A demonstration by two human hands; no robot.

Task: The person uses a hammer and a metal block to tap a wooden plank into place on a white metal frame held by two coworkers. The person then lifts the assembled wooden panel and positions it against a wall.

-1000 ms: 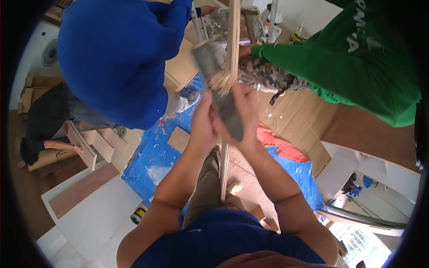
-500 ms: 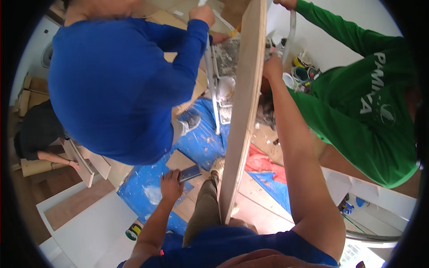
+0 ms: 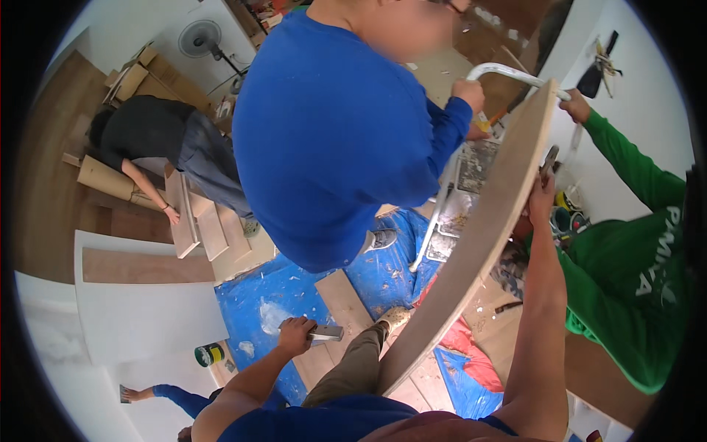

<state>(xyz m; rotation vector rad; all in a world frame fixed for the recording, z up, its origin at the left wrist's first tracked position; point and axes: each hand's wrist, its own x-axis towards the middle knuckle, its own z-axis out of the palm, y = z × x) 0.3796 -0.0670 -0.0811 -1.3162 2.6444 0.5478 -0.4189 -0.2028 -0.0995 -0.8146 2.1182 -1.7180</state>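
Out to the left, my left hand point(image 3: 297, 336) grips a flat grey putty knife point(image 3: 327, 333) with a broad, straight-edged blade. A tall wooden board point(image 3: 471, 265) stands nearly edge-on in front of me, running from my legs up to the right. My right hand point(image 3: 541, 199) is raised on the board's right side, closed round a narrow dark and silvery tool point(image 3: 549, 162) whose kind I cannot make out. Whether that tool touches the board's face is hidden.
A person in blue point(image 3: 331, 140) and one in green point(image 3: 626, 265) grip a white metal rail point(image 3: 508, 68) near a stepladder point(image 3: 434, 228). Another person point(image 3: 158, 136) bends over boards point(image 3: 210, 228). Blue sheeting point(image 3: 250, 295) covers the floor beside a paint tub point(image 3: 209, 355).
The view has swung, moving the board and both co-workers rightward in the picture. My left hand still grips the putty knife, and my right hand stays raised beside the board.
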